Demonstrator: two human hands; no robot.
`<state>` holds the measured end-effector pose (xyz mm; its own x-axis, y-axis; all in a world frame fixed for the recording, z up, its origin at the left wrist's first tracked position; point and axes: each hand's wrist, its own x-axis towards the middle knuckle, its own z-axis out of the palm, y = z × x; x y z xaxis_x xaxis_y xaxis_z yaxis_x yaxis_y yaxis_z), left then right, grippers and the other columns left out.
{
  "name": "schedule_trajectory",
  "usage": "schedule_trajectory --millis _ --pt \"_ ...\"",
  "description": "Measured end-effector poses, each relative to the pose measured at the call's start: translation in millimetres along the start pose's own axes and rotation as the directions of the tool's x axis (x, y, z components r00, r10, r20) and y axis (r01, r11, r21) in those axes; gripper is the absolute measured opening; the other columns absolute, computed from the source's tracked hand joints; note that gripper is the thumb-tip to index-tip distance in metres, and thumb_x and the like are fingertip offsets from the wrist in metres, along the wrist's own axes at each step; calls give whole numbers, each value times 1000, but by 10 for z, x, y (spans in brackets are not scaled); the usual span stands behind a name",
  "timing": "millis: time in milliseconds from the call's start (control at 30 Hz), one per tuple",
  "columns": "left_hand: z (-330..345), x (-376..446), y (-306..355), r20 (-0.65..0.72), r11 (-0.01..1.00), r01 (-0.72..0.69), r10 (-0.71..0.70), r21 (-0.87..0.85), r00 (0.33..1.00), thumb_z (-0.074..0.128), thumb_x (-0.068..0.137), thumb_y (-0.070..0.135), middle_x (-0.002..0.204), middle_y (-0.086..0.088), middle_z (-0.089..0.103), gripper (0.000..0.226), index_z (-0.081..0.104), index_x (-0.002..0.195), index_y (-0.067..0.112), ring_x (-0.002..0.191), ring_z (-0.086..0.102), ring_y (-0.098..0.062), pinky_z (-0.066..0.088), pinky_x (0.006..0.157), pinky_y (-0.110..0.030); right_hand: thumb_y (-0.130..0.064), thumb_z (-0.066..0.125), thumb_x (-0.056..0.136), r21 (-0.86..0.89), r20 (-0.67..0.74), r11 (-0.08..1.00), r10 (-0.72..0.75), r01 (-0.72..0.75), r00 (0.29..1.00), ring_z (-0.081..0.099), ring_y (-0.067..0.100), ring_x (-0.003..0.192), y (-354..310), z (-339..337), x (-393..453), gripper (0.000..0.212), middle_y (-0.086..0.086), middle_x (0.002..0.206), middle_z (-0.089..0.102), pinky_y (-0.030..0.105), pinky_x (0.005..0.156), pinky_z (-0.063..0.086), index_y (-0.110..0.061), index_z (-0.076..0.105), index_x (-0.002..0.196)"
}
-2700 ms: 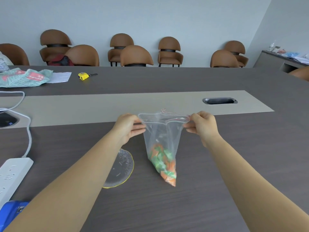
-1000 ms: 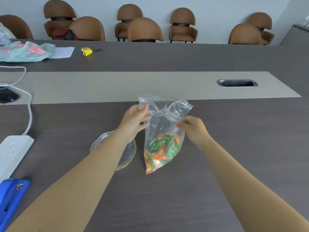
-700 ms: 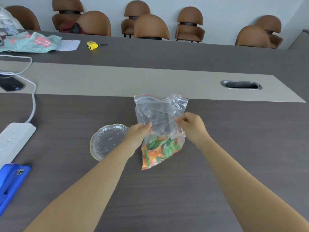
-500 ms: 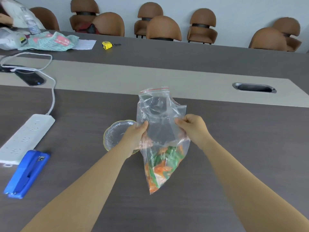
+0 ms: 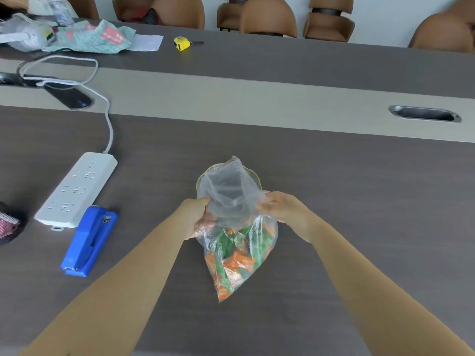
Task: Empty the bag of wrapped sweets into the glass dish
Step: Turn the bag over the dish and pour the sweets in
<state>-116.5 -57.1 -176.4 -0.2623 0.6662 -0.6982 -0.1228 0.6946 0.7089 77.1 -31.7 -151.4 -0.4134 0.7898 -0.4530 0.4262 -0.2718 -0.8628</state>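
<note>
A clear plastic bag (image 5: pixel 232 201) lies tilted in the middle of the dark table, its mouth pointing away from me. Orange and green wrapped sweets (image 5: pixel 236 258) fill its near end. My left hand (image 5: pixel 196 218) grips the bag's left side at mid-height, and my right hand (image 5: pixel 280 208) grips its right side. The glass dish (image 5: pixel 200 179) sits just behind the bag; only its yellow-edged rim shows around the bag's mouth, the rest is hidden by plastic.
A white power strip (image 5: pixel 77 187) with its cable and a blue stapler (image 5: pixel 90 240) lie to the left. Far back are a yellow tape measure (image 5: pixel 182 43), a teal packet (image 5: pixel 95 37) and brown chairs. A metal cable slot (image 5: pixel 425 114) is at the right.
Both hands slid from the bag's top edge down to its middle. The bag tipped over, its mouth now over the dish. The view shifted left and down.
</note>
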Motion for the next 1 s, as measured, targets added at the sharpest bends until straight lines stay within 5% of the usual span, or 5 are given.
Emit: schedule_trajectory --millis 133,333,467,600,1000 --pt "-45 42 -62 9 995 23 -22 -98 1000 47 93 30 73 -7 57 25 51 99 6 40 63 -16 54 68 -34 -13 67 74 -118 109 992 58 -45 992 48 15 116 220 125 -90 48 -6 118 58 26 95 35 -17 57 120" --pt "-158 -62 -319 32 996 -87 87 -9 996 57 85 38 72 -3 51 28 57 75 13 68 51 -16 50 86 -35 -24 67 74 -287 -228 954 26 -93 973 57 28 105 344 342 -5 27 8 102 68 38 87 46 -17 63 100" --pt "-181 -217 -592 208 975 -118 78 189 975 64 82 27 100 0 60 46 55 121 5 103 55 -20 40 85 -26 -49 54 77 -505 -388 822 56 -263 920 50 27 101 345 433 75 38 -3 68 55 39 89 33 -12 62 84" --pt "-144 -230 -725 183 941 -215 170 262 968 72 75 14 99 0 62 41 60 113 6 86 56 -13 41 58 -13 -57 50 76 -435 -448 842 104 -319 888 49 24 83 388 489 88 45 -5 56 46 39 83 31 -14 50 65" --pt "-262 -242 -490 344 998 -53 42 21 938 58 85 7 92 -9 60 7 52 87 10 85 60 -23 52 82 -38 -44 49 85 -138 -315 961 186 -239 930 37 14 48 165 439 -25 40 0 54 43 23 51 31 -10 52 63"
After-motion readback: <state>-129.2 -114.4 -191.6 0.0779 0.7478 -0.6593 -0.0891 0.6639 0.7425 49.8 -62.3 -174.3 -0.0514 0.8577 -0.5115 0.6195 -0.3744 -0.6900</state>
